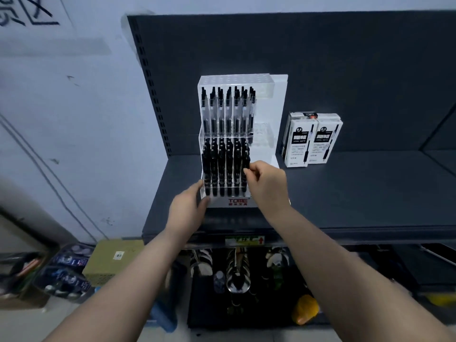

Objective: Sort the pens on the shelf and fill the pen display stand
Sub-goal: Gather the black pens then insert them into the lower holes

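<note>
At the front edge of a dark grey metal shelf (357, 193), a person reaches two bare forearms up to a white-and-clear acrylic pen display stand (238, 203). The left hand (188, 207) rests against the stand's front left corner, fingers laid fairly straight along its side wall, apparently steadying it. The right hand (267, 187) is at the stand's front right. Its thumb and curled fingers pinch the top of a black pen (245, 161) in the rightmost column of the lower tier.

That tier is packed with rows of all-black pens (222, 164). The tier above and behind it holds clear-barrelled pens with black caps (222, 112), upright in rows. On the stand's far right, the clear pockets (265, 134) beside the upper tier look empty.

Just to the right of the stand are two white cardboard pen boxes with black labels (299, 144), upright, side by side and touching.

Filling appears well advanced, with one pen being seated or straightened in the lower tier; whether it is going in or coming out cannot be told. The next move likely calls for pressing that pen squarely into its slot without disturbing its neighbours. Stock from the boxes could then go into the empty pockets.
</note>
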Demonstrator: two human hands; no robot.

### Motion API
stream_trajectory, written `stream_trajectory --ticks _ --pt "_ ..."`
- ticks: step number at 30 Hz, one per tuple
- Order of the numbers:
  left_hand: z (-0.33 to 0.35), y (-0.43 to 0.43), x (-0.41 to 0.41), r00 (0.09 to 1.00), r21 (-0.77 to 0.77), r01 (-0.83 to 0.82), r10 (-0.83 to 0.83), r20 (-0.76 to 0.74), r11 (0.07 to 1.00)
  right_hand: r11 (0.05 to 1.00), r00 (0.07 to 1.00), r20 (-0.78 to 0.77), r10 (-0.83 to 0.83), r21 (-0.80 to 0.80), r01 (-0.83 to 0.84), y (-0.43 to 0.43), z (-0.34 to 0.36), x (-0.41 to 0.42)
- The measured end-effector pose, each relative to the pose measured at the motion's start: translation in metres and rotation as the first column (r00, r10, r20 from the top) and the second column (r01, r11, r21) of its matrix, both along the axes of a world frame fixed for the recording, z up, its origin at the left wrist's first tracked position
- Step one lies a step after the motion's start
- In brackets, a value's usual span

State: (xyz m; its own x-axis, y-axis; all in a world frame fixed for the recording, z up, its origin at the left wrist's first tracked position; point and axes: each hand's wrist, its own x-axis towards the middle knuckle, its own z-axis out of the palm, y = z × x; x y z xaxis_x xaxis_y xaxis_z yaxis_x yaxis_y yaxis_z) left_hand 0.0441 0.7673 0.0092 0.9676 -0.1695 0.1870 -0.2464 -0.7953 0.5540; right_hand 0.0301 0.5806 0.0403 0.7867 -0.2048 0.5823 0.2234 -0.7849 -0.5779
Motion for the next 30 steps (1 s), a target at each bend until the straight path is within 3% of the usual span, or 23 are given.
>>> stream_trajectory --ticks 4,7,9,13,22,30 --pt "0.007 -0.008 -0.012 0.994 -0.012 -0.107 0.107 -0.029 0.994 0.988 0.981 -0.177 0.085 0.142 -0.06 -0.004 0.011 0.001" --pt "0.02 -0.028 -0.037 0.973 -0.084 -0.174 0.185 0.139 0.981 0.974 0.955 -0.264 0.134 0.213 -0.078 -0.022 0.017 -0.017" --pt "0.031 -0.05 -0.055 0.942 -0.109 -0.153 0.178 0.285 0.982 0.979 0.95 -0.272 0.155 0.172 -0.11 -0.044 0.017 -0.034" --pt "0.05 -0.126 -0.086 0.906 -0.052 -0.021 0.041 0.422 0.998 0.991 0.954 -0.273 0.124 -0.021 -0.135 -0.117 0.022 -0.074" --pt "0.054 -0.346 -0.128 0.89 0.098 0.265 -0.283 0.358 0.959 0.944 0.929 -0.282 -0.239 -0.294 0.153 -0.323 0.018 -0.18" --pt "0.037 -0.535 -0.139 0.779 0.153 0.514 -0.534 0.33 0.844 0.864 0.817 -0.31 -0.486 -0.309 0.397 -0.498 0.0 -0.248"
